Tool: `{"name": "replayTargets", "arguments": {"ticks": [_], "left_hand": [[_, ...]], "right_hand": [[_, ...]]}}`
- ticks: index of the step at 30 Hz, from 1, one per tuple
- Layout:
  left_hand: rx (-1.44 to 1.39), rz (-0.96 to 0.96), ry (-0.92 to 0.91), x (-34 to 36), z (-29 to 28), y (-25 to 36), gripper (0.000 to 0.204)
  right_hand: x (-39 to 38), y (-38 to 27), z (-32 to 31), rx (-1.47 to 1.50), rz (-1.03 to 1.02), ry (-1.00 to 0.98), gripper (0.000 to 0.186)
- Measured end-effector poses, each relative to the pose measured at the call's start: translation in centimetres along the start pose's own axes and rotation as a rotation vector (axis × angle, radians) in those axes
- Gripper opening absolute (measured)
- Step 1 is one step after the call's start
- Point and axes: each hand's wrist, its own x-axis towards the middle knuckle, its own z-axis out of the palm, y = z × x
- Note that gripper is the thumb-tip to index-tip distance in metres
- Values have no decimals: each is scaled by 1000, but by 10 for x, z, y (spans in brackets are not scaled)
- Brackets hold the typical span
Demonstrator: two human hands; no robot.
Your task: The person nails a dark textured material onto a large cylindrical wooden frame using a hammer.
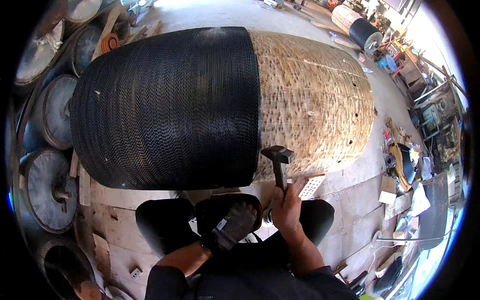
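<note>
In front of me lies a large drum [315, 100], its right part tan and covered with small pits. Black ribbed material [170, 105] wraps the left part in close-set rows, ending at an edge near the middle. My right hand [287, 212] is bare and closed round the handle of a hammer [279, 159]. The hammer's head is raised close to the drum's lower side, right of the black edge. My left hand [232, 227], in a dark glove, reaches into a dark open container [205, 207] between my knees. Its fingertips are hidden there.
Several metal-ended rollers [50, 190] stand along the left. A perforated pale block [312, 185] sits under the drum's right side. Cardboard, plastic and other clutter [405, 195] line the right. Another part-black roller [365, 35] lies at the back right.
</note>
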Motion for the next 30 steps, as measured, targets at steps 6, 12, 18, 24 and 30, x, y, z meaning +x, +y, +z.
{"name": "replayTargets", "arguments": {"ticks": [6, 12, 18, 24, 30], "left_hand": [[-64, -137, 26, 13, -38, -9, 29], [-271, -219, 338, 40, -95, -57, 29], [30, -99, 797, 77, -136, -146, 43], [227, -133, 851, 97, -147, -165, 49], [265, -153, 839, 101, -154, -163, 43]], "right_hand": [[-4, -7, -14, 273, -119, 205, 14], [-6, 58, 33, 315, 95, 38, 20], [-9, 32, 41, 709, 332, -125, 29], [-5, 3, 7, 272, 15, 182, 17], [-8, 18, 9, 123, 88, 39, 17]]}}
